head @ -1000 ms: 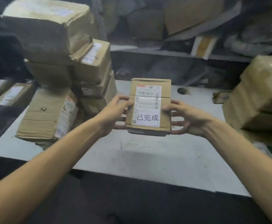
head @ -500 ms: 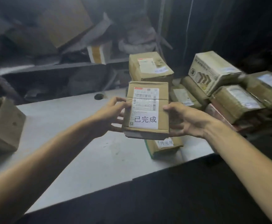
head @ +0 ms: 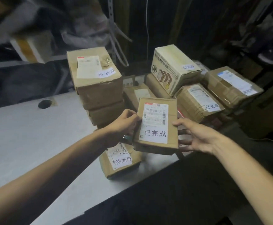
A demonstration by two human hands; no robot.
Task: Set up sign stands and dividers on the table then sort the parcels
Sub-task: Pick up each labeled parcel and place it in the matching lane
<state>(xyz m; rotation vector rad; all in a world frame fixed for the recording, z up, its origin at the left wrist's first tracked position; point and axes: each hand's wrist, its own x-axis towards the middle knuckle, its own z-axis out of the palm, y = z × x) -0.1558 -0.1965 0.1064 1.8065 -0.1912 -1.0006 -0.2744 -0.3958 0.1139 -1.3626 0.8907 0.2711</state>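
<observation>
- Head view: both hands hold one small parcel in the air above the near right part of the table, label up, reading 已完成.
- The left hand has its fingers curled round the parcel's left edge. The right hand has its thumb on the right edge and its spread fingers reaching under that side, a looser hold.
- Directly below sits a near box labelled 待处理, and a tall stack with the same label stands just left of the held parcel.
- Boxes marked 已完成 lie to the right: a taped box, a printed carton behind it and a far-right box.
- The step looks like sorting this parcel into the right-hand group.
- Mis-sort risk: lowering it straight down would put it on the 待处理 box, mixing the groups. No divider can be made out between them.
- Topple risk: the right-hand boxes lean on one another at angles, so a parcel set on a sloped top could slide off or push a neighbour toward the table's edge.
- Drop risk: if the left hand lets go first, the right hand's open-fingered hold may let the parcel tip.
- The dim light also makes the labels easy to misread.
</observation>
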